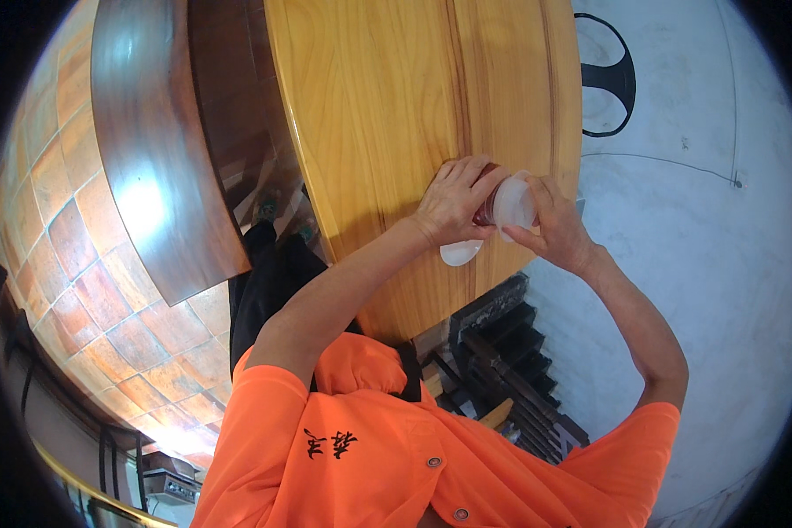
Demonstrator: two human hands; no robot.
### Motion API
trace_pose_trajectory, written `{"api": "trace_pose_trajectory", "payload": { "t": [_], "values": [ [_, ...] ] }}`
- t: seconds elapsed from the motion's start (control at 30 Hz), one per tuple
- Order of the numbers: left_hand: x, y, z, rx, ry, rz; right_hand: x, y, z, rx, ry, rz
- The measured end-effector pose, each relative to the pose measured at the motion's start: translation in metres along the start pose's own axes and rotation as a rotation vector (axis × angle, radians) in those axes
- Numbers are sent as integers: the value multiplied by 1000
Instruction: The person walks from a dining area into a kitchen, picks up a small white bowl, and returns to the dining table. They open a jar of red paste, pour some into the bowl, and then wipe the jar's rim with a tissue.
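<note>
Orange shirt fills the near edge, below the wide wooden table. Over the table's right part, the right hand grips a clear plastic cup holding something dark red. Left hand closes its fingers on the cup's left end, a white lid just beneath.

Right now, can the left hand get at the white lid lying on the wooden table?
Probably yes. The left hand rests on the table directly above the white lid, with nothing between them. But its fingers also touch the clear cup that the right hand holds.
</note>
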State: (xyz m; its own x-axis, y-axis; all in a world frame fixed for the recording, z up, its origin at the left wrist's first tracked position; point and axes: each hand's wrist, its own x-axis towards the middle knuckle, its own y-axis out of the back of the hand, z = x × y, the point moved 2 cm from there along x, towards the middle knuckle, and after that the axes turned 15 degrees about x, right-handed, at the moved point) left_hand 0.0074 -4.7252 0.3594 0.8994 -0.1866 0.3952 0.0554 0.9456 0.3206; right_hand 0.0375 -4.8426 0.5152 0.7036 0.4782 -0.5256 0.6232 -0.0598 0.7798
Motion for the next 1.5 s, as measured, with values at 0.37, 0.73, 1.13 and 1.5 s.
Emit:
{"api": "trace_pose_trajectory", "payload": {
  "t": [0.37,0.73,1.13,1.5],
  "values": [
    [1,-1,0,-12,31,-3,12,-1,-16,490,-838,57],
    [1,0,1,37,-4,-17,-4,16,-8,223,-554,42],
    [1,-2,3,12,-18,19,-6,-1,-17,-209,-171,-37],
    [1,-2,4,3,-32,66,7,-5,-11,841,-857,60]
  ]
}}
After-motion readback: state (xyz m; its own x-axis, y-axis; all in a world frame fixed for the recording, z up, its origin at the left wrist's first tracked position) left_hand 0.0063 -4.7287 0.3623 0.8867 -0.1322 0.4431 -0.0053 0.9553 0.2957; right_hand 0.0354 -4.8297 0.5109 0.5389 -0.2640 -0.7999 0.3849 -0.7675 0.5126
